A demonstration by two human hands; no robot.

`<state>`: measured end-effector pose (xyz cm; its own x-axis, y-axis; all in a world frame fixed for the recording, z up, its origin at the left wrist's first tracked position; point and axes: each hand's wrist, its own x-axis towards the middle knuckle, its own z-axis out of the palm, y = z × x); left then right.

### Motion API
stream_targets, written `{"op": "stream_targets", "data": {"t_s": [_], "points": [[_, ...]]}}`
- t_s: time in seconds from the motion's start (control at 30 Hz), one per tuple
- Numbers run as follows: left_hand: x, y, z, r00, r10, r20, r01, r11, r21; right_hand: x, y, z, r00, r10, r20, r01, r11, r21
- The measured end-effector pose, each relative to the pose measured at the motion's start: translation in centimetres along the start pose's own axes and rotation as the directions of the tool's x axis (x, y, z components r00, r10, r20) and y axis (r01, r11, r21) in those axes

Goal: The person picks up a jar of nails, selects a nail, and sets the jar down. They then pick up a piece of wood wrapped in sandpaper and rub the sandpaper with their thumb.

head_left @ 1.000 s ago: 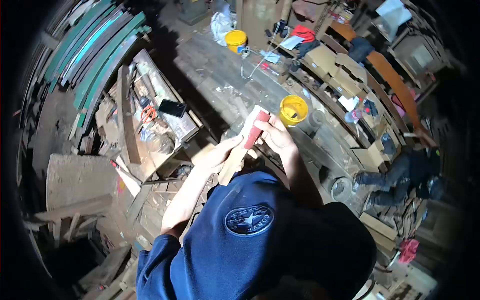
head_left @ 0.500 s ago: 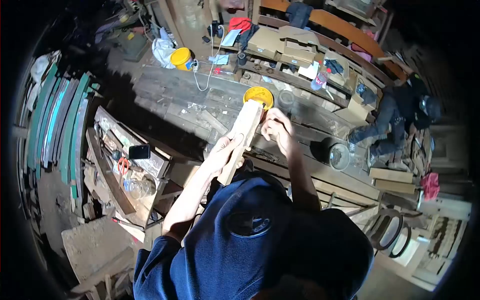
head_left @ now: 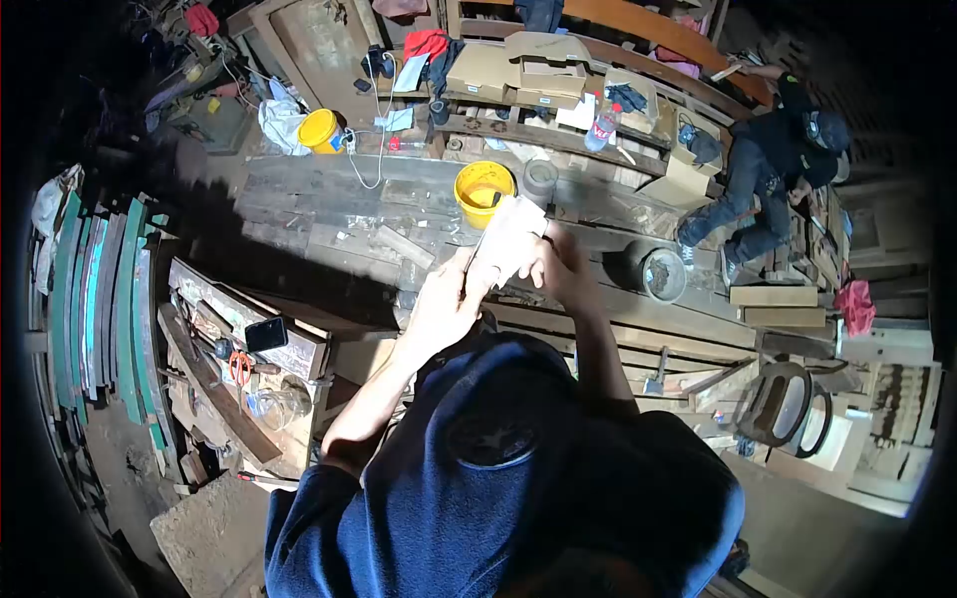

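Observation:
A pale piece of wood (head_left: 511, 231) is held up in front of my chest, brightly lit, its far end close to the yellow bucket (head_left: 484, 189). My left hand (head_left: 449, 302) is closed round its near left side, with the thumb on its face. At the wood's right edge is my right hand (head_left: 558, 267), blurred by motion, its fingers bent near the surface; whether it holds anything is hidden by the blur.
At the left, a bench (head_left: 299, 344) carries a phone (head_left: 266, 334), orange scissors (head_left: 239, 367) and a glass jar (head_left: 284, 407). A grey bucket (head_left: 663, 275) stands on the right. Beyond it a person (head_left: 778, 179) bends over. Cardboard boxes (head_left: 548, 75) lie at the back.
The wood has been turned and tilted, showing a broader face and a shorter length. My right hand has moved slightly down along its edge. The view has shifted, and the other person's arm now reaches out.

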<state>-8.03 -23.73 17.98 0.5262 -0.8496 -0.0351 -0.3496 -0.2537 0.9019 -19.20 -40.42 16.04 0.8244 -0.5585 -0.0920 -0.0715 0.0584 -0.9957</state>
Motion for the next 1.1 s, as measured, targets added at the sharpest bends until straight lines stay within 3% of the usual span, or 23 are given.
{"op": "stream_targets", "data": {"t_s": [0.2, 0.27, 0.37, 0.4, 0.47, 0.67, 0.77, 0.9, 0.93, 1.0, 1.03, 1.1], "points": [[-0.9, -1.3, 0.6, 0.941, 0.287, -0.178, -0.178, 0.869, 0.463, 0.6, -0.1, 0.8, 0.996, 0.084, 0.038, -0.090, 0.978, 0.191], [-0.9, -0.9, 0.7, 0.952, 0.257, -0.168, -0.117, 0.809, 0.576, 0.5, -1.5, 1.6, 0.997, 0.077, 0.023, -0.080, 0.972, 0.219], [-1.0, -1.2, 0.7, 0.949, 0.275, -0.155, -0.092, 0.709, 0.699, 1.1, -2.2, 2.1, 0.976, 0.214, -0.034, -0.214, 0.977, 0.010], [-1.0, -1.2, 0.6, 0.956, 0.255, -0.145, -0.076, 0.692, 0.718, 1.4, -1.1, 2.2, 0.989, 0.147, -0.033, -0.147, 0.989, -0.013], [-0.9, -1.2, 0.3, 0.952, 0.275, -0.135, -0.088, 0.668, 0.739, 1.7, 0.1, 2.2, 0.989, 0.147, -0.028, -0.145, 0.987, 0.074], [0.1, -2.0, -0.3, 0.971, 0.160, -0.179, -0.038, 0.839, 0.543, 2.9, 0.6, 2.0, 0.989, 0.131, 0.068, -0.139, 0.980, 0.143], [0.7, -2.6, -1.1, 0.994, -0.011, -0.109, 0.054, 0.917, 0.396, 3.4, 0.8, 1.9, 0.983, 0.163, 0.089, -0.177, 0.968, 0.178], [0.9, -2.1, -1.7, 0.998, 0.058, 0.031, -0.056, 0.996, -0.068, 4.1, 2.3, 1.5, 0.977, 0.173, 0.129, -0.192, 0.968, 0.161], [1.2, -3.6, -1.6, 0.987, -0.065, 0.150, 0.092, 0.979, -0.183, 4.2, 2.2, 1.4, 0.973, 0.171, 0.155, -0.193, 0.970, 0.146], [2.0, -5.4, -1.7, 0.876, -0.305, 0.373, 0.427, 0.849, -0.311, 4.3, 1.7, 1.4, 0.965, 0.164, 0.207, -0.191, 0.974, 0.119], [1.7, -5.2, -0.7, 0.894, -0.315, 0.318, 0.436, 0.775, -0.458, 4.2, 1.4, 1.5, 0.964, 0.165, 0.210, -0.194, 0.973, 0.123], [1.2, -4.5, -0.6, 0.843, -0.365, 0.396, 0.533, 0.667, -0.520, 4.0, 0.8, 1.7, 0.962, 0.169, 0.214, -0.199, 0.971, 0.129]]}}
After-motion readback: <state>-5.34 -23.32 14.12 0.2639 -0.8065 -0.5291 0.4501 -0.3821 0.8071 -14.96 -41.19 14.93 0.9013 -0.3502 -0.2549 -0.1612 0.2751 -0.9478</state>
